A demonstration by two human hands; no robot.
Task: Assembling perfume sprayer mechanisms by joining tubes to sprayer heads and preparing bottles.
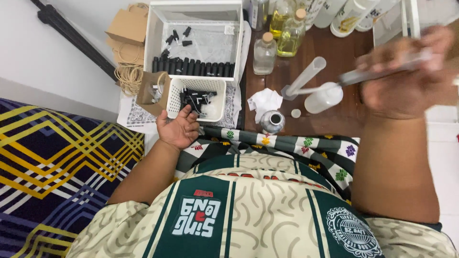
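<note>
Small white basket (217,111) w/ black spray caps: left hand (178,128) at its front rim, fingers loosely curled, gripping nothing. Behind basket, white tray (155,33) w/ row of black tubes. Right of basket, right hand (406,79), blurred, clenched on syringe (377,70) over white bottle (323,98).

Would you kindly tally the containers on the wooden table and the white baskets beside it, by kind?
Glass bottles with yellow oil: 2
Clear glass bottle with cork: 1
White plastic squeeze bottle: 1
Clear measuring cylinder: 1
Small metal bottle: 1
White baskets: 2
Total: 8
Bottles cut off at the top edge are not counted.
</note>
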